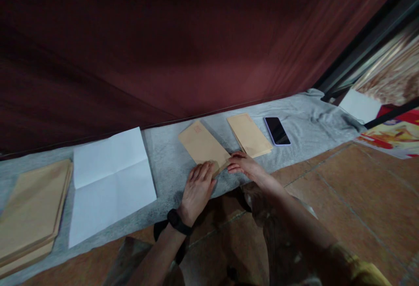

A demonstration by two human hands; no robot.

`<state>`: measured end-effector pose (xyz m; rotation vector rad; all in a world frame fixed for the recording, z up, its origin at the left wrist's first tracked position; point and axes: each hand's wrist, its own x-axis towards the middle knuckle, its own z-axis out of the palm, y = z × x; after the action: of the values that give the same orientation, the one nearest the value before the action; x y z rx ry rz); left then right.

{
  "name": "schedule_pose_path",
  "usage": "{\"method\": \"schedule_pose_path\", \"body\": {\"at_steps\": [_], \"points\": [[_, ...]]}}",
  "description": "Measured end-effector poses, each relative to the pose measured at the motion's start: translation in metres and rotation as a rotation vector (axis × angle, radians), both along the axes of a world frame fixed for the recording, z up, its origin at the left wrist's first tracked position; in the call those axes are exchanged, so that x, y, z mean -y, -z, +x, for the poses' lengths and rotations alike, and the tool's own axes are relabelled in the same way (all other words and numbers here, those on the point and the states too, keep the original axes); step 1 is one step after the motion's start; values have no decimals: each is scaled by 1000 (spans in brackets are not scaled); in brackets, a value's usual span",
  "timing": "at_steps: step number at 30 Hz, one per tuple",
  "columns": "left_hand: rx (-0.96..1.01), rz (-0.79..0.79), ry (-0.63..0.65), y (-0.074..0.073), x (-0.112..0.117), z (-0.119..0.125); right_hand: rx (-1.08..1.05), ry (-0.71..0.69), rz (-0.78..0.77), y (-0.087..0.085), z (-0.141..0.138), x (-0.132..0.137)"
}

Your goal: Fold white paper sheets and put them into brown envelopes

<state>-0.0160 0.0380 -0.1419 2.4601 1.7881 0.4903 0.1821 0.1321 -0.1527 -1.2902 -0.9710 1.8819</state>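
A brown paper envelope (203,141) with small red print at its far end lies at a slant on the grey cloth. My left hand (199,184), a black band at its wrist, closes on the envelope's near end, fingers on top and thumb by the edge. At the near right corner, the bent fingers of my right hand (244,165) grip the same envelope; their tips are partly hidden. Just beyond my right hand is a small stack of brown envelopes (250,135). A folded-and-opened white paper sheet (113,181) lies to the left.
A phone (277,131) in a purple case lies right of the stack. Larger brown envelopes (34,207) are piled at the far left. The grey cloth (314,120) covers a narrow surface against a dark red curtain (209,50). Tiled floor (353,185) lies in front.
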Motion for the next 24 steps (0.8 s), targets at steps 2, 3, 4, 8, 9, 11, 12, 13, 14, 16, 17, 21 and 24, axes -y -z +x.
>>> {"method": "schedule_pose_path", "body": {"at_steps": [2,3,4,8,9,11,12,13,14,16,17,21,24], "points": [[0,6,-27,3,0,2,12,-23,-30,-1,1,1],[0,8,-36,3,0,3,22,-33,-43,-1,2,2],[1,9,-45,4,0,5,31,-40,-52,-3,3,2],[10,25,-88,2,0,9,58,-50,-60,-7,4,3],[6,28,-94,1,0,9,75,-52,-59,-8,4,3],[-16,35,-91,0,1,10,133,-58,-44,-7,2,3],[-30,36,-82,0,1,10,174,-65,-31,-6,1,4],[-40,35,-72,0,2,10,223,-74,-11,-4,1,5],[-48,32,-65,0,2,9,276,-86,25,-2,1,7],[-52,25,-56,1,2,8,415,-96,173,0,3,11],[-49,24,-54,2,3,8,503,-91,290,1,5,14],[-25,20,-65,4,4,7,775,-177,788,1,14,22],[4,10,-96,5,5,7,797,-361,956,0,16,21]]}}
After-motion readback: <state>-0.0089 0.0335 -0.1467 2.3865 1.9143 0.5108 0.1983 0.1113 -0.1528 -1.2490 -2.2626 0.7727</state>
